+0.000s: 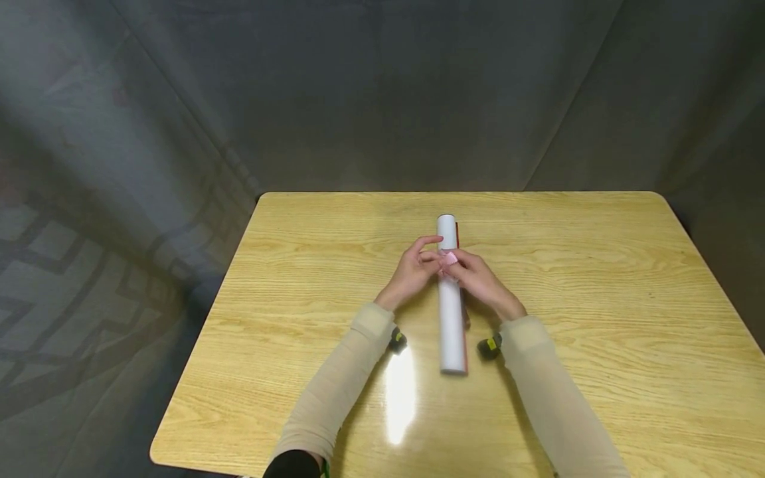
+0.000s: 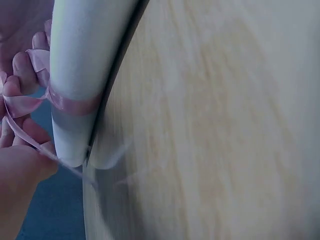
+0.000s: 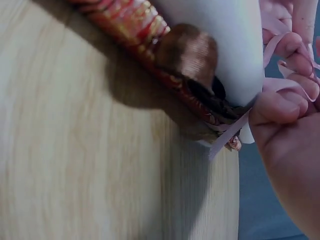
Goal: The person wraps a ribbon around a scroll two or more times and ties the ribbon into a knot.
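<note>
A long white roll lies lengthwise on the table, with a pink ribbon wrapped around it. Over the upper half of the roll, the left hand pinches the ribbon, its index finger stretched out across the white surface. From the other side the right hand holds the ribbon between thumb and fingers, close against the left fingertips. A loose ribbon end hangs by the right thumb in the right wrist view. Along the roll's right side runs a red and gold patterned piece with a brown, rounded fabric part.
The wooden table has rounded corners and stretches to both sides of the roll. Dark grey curtains hang behind and beside it. A small dark device with a yellow mark sits at each wrist, such as the right-hand device.
</note>
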`<action>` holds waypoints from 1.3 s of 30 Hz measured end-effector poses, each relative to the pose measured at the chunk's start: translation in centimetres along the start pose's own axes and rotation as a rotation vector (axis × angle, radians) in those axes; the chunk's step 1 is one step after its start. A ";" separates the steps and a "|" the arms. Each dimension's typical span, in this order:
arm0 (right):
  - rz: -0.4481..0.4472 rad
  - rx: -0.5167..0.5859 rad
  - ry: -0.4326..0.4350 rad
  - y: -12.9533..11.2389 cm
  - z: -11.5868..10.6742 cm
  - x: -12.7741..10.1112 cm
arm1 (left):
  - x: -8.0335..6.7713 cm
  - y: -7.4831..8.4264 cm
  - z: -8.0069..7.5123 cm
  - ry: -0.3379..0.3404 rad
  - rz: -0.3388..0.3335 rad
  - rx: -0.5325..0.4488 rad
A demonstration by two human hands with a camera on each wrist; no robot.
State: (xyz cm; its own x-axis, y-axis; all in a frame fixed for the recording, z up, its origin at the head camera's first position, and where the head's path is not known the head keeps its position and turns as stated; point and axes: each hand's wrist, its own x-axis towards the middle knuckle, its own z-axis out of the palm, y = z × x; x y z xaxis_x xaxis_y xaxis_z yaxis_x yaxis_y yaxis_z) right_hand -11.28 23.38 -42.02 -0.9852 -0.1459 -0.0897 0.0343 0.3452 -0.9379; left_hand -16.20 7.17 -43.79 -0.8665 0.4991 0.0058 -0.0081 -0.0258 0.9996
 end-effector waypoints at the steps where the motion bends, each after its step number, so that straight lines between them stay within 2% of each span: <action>1: -0.010 -0.036 0.004 0.1 0.0 0.0 | 0.0 0.0 0.0 0.005 -0.006 0.004; 4: -0.029 -0.115 0.019 0.4 0.1 0.3 | 0.0 0.0 0.1 0.015 -0.035 -0.007; 8: -0.033 -0.134 0.038 0.7 0.1 0.4 | -0.1 -0.2 0.0 0.022 -0.083 0.026; 12: -0.029 -0.151 0.042 0.8 0.1 0.1 | -0.4 -0.5 -0.1 -0.014 -0.127 0.048; 15: -0.002 -0.151 0.040 0.9 0.1 -0.1 | -0.5 -0.7 -0.2 -0.027 -0.135 0.044; 19: 0.024 -0.151 0.045 0.7 0.0 -0.2 | -0.4 -0.9 -0.3 0.043 -0.110 0.054; 26: 0.023 -0.146 0.048 0.7 -0.1 -0.1 | -0.4 -1.0 -0.3 0.175 -0.106 0.008; 34: -0.031 -0.178 0.126 0.9 0.2 0.0 | -0.2 -1.0 -0.2 0.240 -0.054 0.042; 39: -0.062 -0.205 0.155 0.9 0.3 0.2 | -0.2 -0.8 0.0 0.248 -0.034 0.060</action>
State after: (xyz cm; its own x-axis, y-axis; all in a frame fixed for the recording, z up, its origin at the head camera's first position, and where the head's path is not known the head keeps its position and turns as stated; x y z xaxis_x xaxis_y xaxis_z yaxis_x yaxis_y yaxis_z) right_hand -11.37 23.38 -42.97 -0.9989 -0.0348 0.0329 -0.0463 0.5230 -0.8511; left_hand -15.98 7.10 -44.63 -0.9621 0.2711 -0.0273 -0.0164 0.0426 0.9990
